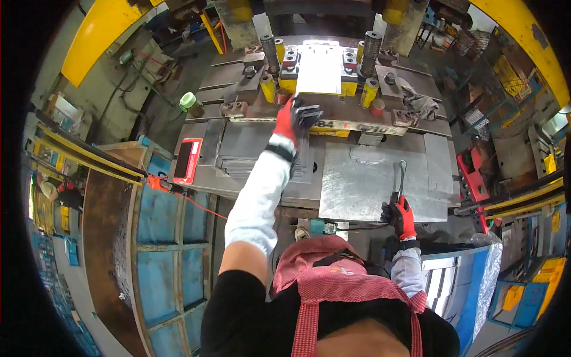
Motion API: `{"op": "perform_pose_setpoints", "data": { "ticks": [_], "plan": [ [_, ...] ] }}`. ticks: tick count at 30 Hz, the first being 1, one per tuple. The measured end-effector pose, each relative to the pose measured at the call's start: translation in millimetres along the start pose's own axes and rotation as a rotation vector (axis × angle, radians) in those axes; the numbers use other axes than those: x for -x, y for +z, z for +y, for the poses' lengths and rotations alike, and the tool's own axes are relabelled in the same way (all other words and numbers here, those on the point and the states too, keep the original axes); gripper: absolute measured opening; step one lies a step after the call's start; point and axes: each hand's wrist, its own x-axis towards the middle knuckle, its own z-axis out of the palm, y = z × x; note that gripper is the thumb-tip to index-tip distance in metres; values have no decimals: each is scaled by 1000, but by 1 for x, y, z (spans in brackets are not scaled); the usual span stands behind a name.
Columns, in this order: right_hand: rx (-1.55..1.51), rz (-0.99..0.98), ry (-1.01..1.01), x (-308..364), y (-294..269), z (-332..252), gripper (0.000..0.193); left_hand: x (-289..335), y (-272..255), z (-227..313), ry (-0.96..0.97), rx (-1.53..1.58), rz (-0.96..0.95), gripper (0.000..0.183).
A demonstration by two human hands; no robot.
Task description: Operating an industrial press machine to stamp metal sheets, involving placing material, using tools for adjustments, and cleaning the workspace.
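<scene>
My left hand, in a red glove with dark fingers, reaches forward to the front edge of the press die. Its dark fingers look stretched out to the right, just below the near left corner of a bright flat sheet on the die. Whether they touch that sheet I cannot tell. My right hand, gloved alike, is closed around a thin metal rod with a looped end. That rod points away from me over a shiny metal plate. A stack of grey sheets lies beneath my left forearm.
Dark guide posts and yellow cylinders flank the sheet. A grey rag lies at the right, a green-lidded jar at the left. A red-framed panel sits by the stack. Blue metal frames stand at the near left.
</scene>
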Motion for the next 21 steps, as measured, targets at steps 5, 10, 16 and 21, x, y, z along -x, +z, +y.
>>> {"op": "perform_pose_setpoints", "data": {
  "ticks": [5, 10, 16, 21],
  "plan": [
    [-34, -2, 93, 2, 3, -12, 16, 129, -48, -33, 352, -362, 232, 34],
    [-126, 2, 114, 11, 24, -21, 15, 201, -134, -93, 413, -1075, 406, 42],
    [-86, -115, 71, -1, 8, -6, 11, 186, -164, -115, 251, -2145, 413, 51],
    [-88, -60, 97, -3, 4, -6, 13, 177, -164, -110, 57, -2088, 368, 54]
  ]
}}
